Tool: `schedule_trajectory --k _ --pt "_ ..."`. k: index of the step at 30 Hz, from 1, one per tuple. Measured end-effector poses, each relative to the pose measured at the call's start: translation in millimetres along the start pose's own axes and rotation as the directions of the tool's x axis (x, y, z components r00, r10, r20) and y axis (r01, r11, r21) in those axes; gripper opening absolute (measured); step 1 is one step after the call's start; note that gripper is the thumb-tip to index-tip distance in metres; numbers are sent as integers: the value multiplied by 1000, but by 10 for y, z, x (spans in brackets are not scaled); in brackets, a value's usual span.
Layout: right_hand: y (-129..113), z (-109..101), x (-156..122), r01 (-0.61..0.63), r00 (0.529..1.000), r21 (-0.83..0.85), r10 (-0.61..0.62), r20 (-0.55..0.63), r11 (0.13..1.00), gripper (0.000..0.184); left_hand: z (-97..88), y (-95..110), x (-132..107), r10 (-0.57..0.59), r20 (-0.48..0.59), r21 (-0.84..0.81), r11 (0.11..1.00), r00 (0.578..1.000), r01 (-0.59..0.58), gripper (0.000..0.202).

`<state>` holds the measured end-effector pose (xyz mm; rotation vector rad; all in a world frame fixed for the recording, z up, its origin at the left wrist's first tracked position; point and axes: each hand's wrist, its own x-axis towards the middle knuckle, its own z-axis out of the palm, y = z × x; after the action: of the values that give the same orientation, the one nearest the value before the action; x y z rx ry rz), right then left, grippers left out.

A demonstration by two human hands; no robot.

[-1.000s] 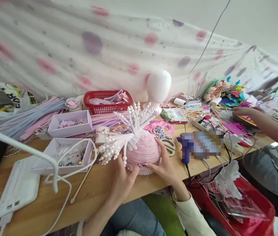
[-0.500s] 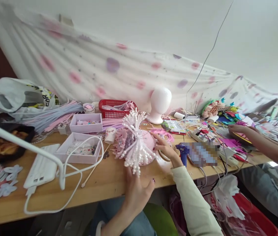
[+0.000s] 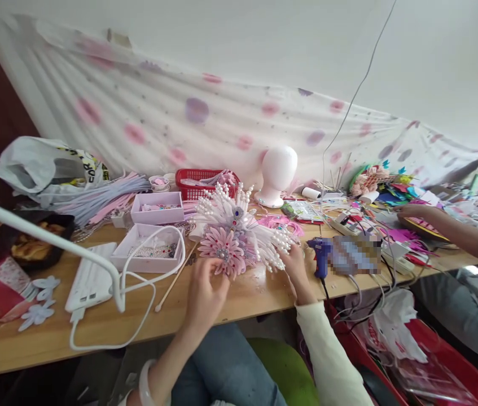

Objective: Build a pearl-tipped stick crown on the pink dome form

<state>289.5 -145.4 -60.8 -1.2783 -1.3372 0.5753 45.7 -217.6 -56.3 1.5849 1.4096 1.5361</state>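
Observation:
A pink and white flower headpiece (image 3: 239,223), with pearl-tipped sprays and gem centres, is held up over the front of the wooden table. Its decorated face is turned toward me. My left hand (image 3: 205,290) is closed at its lower left, thumb and fingers on the edge of the large pink flower (image 3: 222,248). At the right end, my right hand (image 3: 295,268) grips it by the pearl-tipped spray; its fingertips are partly hidden behind the beads. A blue glue gun (image 3: 319,254) lies to the right of my right hand.
Behind stands a white foam head (image 3: 279,175) beside a red basket (image 3: 188,183). Left are lilac bead trays (image 3: 148,262), a white power bank (image 3: 90,276) with looping cable and a white lamp arm (image 3: 52,234). At right, another person's arm (image 3: 463,231) reaches over craft materials.
The headpiece has been turned so its gemmed flowers face me, and its white spray now points right. My left hand has moved up onto it. The view has shifted slightly.

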Motion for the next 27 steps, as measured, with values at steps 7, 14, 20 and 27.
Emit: schedule_trajectory --k 7,14,20,27 --pt "-66 247 -623 -131 989 169 118 84 977 58 179 -252 433 -77 -96 1 997 992 78 51" --pt "-305 430 -186 74 996 201 -65 -53 977 48 362 -74 141 -121 -69 -1 993 990 121 55" --pt "-310 214 -87 98 994 183 -87 -68 978 49 23 56 -32 -81 86 94 993 993 73 36" --pt "-413 225 -137 163 977 204 -187 102 965 47 -255 144 531 -104 -3 267 958 995 102 21"
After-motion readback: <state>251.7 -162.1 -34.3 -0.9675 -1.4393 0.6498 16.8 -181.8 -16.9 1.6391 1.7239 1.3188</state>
